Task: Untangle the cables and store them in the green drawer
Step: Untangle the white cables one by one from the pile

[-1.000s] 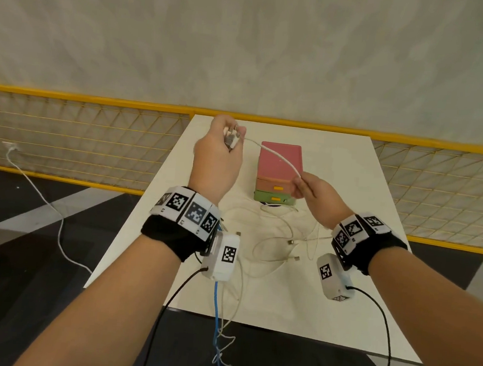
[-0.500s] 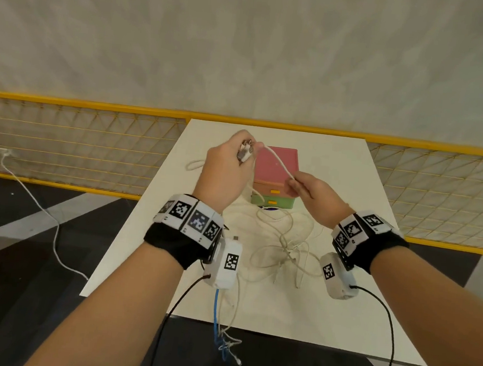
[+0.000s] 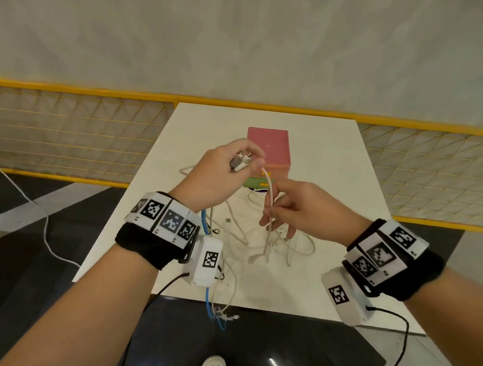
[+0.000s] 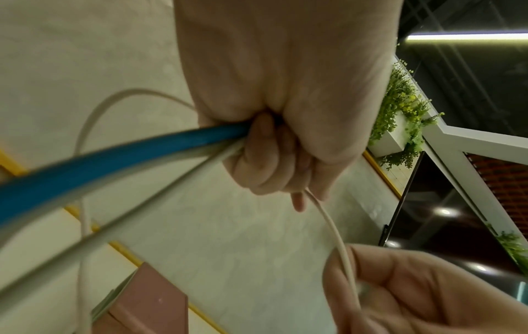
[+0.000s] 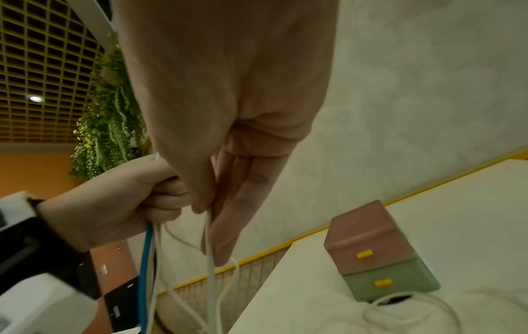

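Above the white table (image 3: pixel 338 168) my left hand (image 3: pixel 251 161) grips a bundle of cable plugs (image 3: pixel 240 161). From the fist a blue cable (image 4: pixel 114 158) and white cables trail down. A short span of white cable (image 3: pixel 269 191) runs to my right hand (image 3: pixel 269 214), which pinches it between thumb and fingers (image 5: pixel 200 203). The rest of the white cables (image 3: pixel 258 242) lie tangled on the table below both hands. Behind them stands a small drawer unit with a pink top (image 3: pixel 268 145); its green drawer (image 5: pixel 391 282), at the bottom, is closed and has a yellow handle.
Cable ends (image 3: pixel 223 315) hang over the table's near edge. A yellow mesh railing (image 3: pixel 63 138) runs behind and beside the table. Another white cord (image 3: pixel 15 186) lies on the dark floor at left. One loop of cable (image 5: pixel 411 311) lies in front of the green drawer.
My left hand came down and to the right with the plugs. The right hand slid along the white cable, so the span between the hands is now short and near upright.
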Demonstrator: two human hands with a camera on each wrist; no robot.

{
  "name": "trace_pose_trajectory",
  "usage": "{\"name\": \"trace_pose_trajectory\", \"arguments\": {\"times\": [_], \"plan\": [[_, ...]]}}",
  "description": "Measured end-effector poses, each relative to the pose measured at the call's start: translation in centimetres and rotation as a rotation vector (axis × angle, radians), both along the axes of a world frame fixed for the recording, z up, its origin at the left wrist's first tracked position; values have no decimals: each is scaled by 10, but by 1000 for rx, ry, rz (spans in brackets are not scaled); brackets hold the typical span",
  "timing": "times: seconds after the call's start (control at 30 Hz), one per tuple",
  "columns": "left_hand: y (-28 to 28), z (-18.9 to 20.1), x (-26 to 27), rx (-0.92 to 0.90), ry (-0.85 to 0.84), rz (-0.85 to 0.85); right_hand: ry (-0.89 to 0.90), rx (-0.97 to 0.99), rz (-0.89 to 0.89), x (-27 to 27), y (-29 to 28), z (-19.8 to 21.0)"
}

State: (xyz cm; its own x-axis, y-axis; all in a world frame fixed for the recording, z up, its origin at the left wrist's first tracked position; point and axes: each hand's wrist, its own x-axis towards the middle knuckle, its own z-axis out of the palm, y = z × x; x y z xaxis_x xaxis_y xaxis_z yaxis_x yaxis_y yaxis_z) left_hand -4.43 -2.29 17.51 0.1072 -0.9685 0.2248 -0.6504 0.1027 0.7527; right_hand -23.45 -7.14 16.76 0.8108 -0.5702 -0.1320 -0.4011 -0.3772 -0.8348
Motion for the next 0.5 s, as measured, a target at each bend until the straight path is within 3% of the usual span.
{"name": "trace_pose_trajectory", "arguments": {"times": [0.27,0.37,0.43,0.5], "plan": [[26,13,-8,242,129,-245,339,69,350,-5,26,5],[34,23,-6,341,199,-297,624,77,442,-8,27,14],[37,27,-5,351,228,-327,809,-6,432,-10,22,22],[38,28,-6,330,250,-335,782,-184,339,-10,15,27]]}}
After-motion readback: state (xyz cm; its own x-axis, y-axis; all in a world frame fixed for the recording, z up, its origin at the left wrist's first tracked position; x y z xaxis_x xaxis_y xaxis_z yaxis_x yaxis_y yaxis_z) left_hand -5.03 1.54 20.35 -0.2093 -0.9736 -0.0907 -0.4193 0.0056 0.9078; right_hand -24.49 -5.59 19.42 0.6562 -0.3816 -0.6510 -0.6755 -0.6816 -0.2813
